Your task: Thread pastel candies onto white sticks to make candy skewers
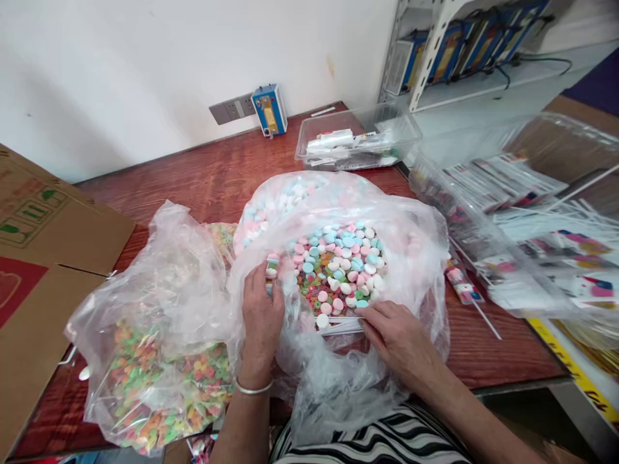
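An open clear plastic bag (416,212) lies before me, holding pink, blue and white tablet candies (348,248). Small coloured ring candies (309,287) show among them. At the bag's left side is my left hand (261,312), fingers bent and closed around a few pastel candies, partly hidden by the fingers. Several thin white sticks (341,327) lie across the near edge of the candies. My right hand (399,338) has thumb and forefinger closed at the right ends of these sticks. A round white candy (322,321) sits by their left ends.
To the left lie a bag of ring candies (159,380) and a cardboard box (53,258). A clear tray (358,138) stands behind. Clear bins (522,258) of wrapped stick candies are at right, with a wrapped lollipop (461,283) beside them. A blue device (269,111) is against the wall.
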The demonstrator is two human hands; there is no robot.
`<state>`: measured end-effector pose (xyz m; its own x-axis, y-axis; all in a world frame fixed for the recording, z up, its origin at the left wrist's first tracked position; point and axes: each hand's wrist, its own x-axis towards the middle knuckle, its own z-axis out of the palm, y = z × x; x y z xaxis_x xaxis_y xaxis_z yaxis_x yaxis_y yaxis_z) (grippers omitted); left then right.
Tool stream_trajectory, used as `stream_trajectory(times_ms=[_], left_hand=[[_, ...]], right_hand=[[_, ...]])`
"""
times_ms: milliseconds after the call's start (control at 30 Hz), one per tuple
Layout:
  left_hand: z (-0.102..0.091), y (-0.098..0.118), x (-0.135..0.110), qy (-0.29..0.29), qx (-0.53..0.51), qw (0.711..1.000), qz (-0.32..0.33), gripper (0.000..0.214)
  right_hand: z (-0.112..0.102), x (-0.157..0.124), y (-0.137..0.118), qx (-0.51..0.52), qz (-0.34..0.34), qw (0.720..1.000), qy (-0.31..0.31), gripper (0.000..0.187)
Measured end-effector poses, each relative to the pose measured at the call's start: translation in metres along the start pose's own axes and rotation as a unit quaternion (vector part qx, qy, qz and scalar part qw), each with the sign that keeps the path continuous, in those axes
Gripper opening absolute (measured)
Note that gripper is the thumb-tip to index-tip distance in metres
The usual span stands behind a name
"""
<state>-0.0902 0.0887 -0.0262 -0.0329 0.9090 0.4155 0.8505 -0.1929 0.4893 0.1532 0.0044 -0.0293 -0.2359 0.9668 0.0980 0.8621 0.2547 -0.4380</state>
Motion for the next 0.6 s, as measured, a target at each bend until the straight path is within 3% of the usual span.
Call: stream_trajectory(times_ms=[167,233,300,367,400,600], left_hand=[[-0.029,0.027,-0.017,0.001,-0.098,0.995,0.013,0.034],[-0.031,0.037,-0.028,-0.065,-0.208,0.976,-0.028,0.029],[-0.025,0.043,-0.039,-0.162,-0.319,0.93,-0.082,0.028],[-0.014,0.042,-0.046,-0.235,-0.369,0.891,-0.121,0.03],[-0.008,0.039,-0.049,-0.252,-0.367,0.885,-0.133,0.03],[0.005,0.027,-0.051,-0.244,-0.305,0.909,-0.146,0.029]], right_hand=[[0.012,0.006,-0.012,-0.047,-0.076,0.996,-0.02,0.005],[0.017,0.009,-0.014,-0.084,-0.107,0.99,-0.037,0.003],[0.019,0.01,-0.014,-0.105,-0.126,0.985,-0.05,0.003],[0.018,0.008,-0.012,-0.112,-0.132,0.983,-0.06,0.003],[0.017,0.006,-0.011,-0.114,-0.132,0.983,-0.065,0.004],[0.011,-0.008,-0.003,-0.101,-0.108,0.987,-0.068,0.009]])
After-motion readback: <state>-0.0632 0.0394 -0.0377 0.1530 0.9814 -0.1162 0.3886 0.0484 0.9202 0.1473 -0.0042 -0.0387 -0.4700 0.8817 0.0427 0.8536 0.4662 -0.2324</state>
